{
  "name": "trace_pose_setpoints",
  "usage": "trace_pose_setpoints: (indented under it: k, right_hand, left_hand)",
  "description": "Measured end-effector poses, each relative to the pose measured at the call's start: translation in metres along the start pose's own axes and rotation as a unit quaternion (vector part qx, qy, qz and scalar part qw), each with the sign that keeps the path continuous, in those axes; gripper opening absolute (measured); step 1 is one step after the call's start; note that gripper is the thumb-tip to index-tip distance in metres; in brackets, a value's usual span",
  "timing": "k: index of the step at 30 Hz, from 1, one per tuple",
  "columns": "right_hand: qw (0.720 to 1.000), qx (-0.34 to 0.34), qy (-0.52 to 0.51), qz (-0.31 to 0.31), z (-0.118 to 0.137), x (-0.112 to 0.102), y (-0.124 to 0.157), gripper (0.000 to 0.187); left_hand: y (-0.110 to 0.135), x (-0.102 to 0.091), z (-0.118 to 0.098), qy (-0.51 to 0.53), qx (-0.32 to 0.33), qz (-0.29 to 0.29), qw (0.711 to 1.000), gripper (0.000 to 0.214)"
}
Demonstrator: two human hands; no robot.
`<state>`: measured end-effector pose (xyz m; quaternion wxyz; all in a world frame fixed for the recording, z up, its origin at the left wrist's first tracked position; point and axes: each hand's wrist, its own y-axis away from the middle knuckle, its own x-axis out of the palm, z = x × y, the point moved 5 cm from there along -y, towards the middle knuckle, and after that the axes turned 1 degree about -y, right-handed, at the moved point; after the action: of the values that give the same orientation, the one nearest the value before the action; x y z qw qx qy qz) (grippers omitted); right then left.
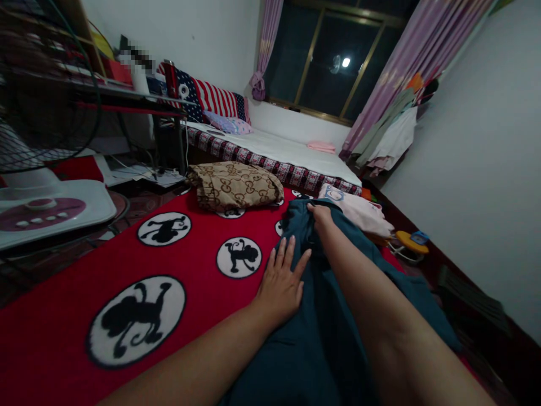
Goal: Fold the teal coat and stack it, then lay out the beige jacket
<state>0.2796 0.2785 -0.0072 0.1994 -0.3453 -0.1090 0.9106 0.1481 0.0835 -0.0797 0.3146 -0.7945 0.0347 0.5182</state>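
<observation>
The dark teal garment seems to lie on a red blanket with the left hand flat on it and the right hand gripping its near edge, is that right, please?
Not quite: the head view shows the right hand gripping the far end of the dark teal garment, not the near edge. The rest holds: the garment lies on the red blanket and the left hand rests flat on it.
</observation>
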Motion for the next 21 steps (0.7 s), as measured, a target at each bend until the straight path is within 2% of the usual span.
trace_pose_setpoints:
  k: [2,5,10,15,18,21]
  right_hand:
    - [1.0,0.004,0.009,0.008,-0.012,0.003,-0.002,0.026]
    - [0.999,-0.014,0.039,0.014,-0.022,0.011,-0.001,0.029]
    - [0.988,-0.03,0.146,0.037,-0.027,0.029,0.004,0.021]
    - [0.967,-0.013,0.25,0.056,-0.025,0.04,0.013,0.025]
    - [0.958,-0.013,0.277,0.076,-0.023,0.026,0.015,0.032]
    - [0.952,-0.012,0.293,0.084,-0.03,-0.013,0.016,0.043]
  left_hand:
    - [-0.001,-0.001,0.0,-0.002,-0.005,-0.004,1.0,0.082]
    - [0.0,0.002,0.0,-0.008,-0.002,0.01,1.0,0.074]
    - [0.002,0.01,0.003,-0.008,0.008,0.051,0.999,0.058]
    - [0.001,0.011,0.005,-0.011,-0.007,0.084,0.996,0.054]
    - [0.0,0.009,0.005,-0.013,-0.016,0.089,0.996,0.056]
    - [-0.001,0.007,0.005,-0.012,-0.014,0.083,0.996,0.055]
